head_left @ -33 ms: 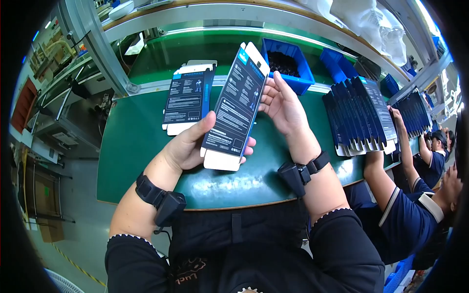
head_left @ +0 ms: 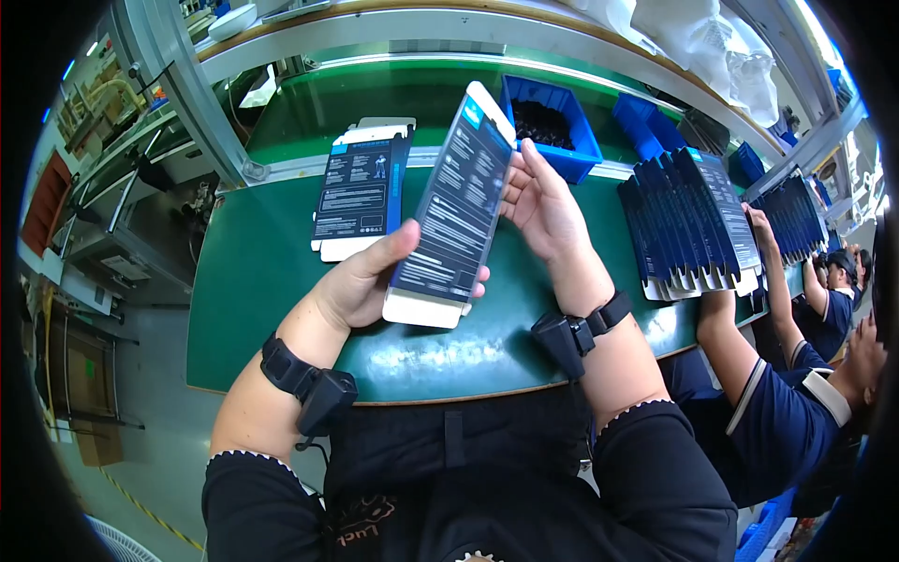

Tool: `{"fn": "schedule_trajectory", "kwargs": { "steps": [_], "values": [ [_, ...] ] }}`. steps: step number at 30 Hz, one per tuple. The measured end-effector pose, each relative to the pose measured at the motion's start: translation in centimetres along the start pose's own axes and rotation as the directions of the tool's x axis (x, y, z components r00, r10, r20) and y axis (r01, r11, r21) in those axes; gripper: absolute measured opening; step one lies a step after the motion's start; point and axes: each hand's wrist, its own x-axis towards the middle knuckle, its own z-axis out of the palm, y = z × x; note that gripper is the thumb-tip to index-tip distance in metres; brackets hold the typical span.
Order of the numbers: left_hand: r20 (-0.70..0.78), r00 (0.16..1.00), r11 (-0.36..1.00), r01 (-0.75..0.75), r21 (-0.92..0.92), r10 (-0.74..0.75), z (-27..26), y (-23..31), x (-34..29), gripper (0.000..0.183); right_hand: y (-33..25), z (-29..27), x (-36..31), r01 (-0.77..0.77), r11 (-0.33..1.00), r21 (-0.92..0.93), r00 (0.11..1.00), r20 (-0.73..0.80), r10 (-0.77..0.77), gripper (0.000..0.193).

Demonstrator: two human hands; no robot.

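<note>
Green matting covers the curved surface (head_left: 253,281) of a factory work line, seen from above through a fisheye lens, with grey metal framing and a raised green shelf behind it. A dark blue folding carton (head_left: 448,211), long and narrow with white end flaps and pale printing, is held up in the air over the middle of the surface, tilted so its far end points away from the person. The left hand (head_left: 361,281) is clenched around the carton's near end, thumb on the printed face and fingers underneath. The right hand (head_left: 543,201) is laid open against the carton's right edge near the far end, fingers spread, touching rather than clasping (how firmly it presses cannot be told). Both wrists carry black strapped bands.

A second carton of the same kind (head_left: 361,187) lies flat on the surface, just beyond the left hand. A blue bin (head_left: 552,117) with small dark parts stands behind the right hand. A fanned stack of flat cartons (head_left: 693,220) is set to the right, where a co-worker's arm (head_left: 740,337) in a dark blue sleeve reaches in.

The step in hand is judged to be the squaring-up of the flat carton into a sleeve. A steady hold at the near end and a push along the right edge would be called for next.
</note>
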Motion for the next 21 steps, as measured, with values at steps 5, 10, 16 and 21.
{"fn": "schedule_trajectory", "kwargs": {
  "steps": [5,10,16,21],
  "values": [
    [-0.036,0.999,0.995,-0.015,0.095,0.019,0.1,0.4,0.0,0.061,-0.1,1.0,-0.6,-0.001,0.994,-0.114,0.998,-0.060,-0.006,0.033],
    [-0.118,0.993,0.998,-0.022,0.064,0.030,-0.1,0.2,0.1,0.058,0.0,1.1,-0.7,0.018,0.983,-0.185,0.992,-0.118,-0.040,0.028],
    [-0.200,0.979,0.999,-0.024,0.047,0.033,0.0,0.4,0.1,0.045,-0.5,0.5,-0.5,0.091,0.980,-0.179,0.990,-0.088,-0.108,0.027],
    [-0.201,0.979,0.987,0.050,0.153,-0.018,-0.8,0.0,0.2,0.042,-1.1,0.9,-0.9,0.116,0.964,-0.240,0.987,-0.084,-0.139,0.024]
  ]
}}
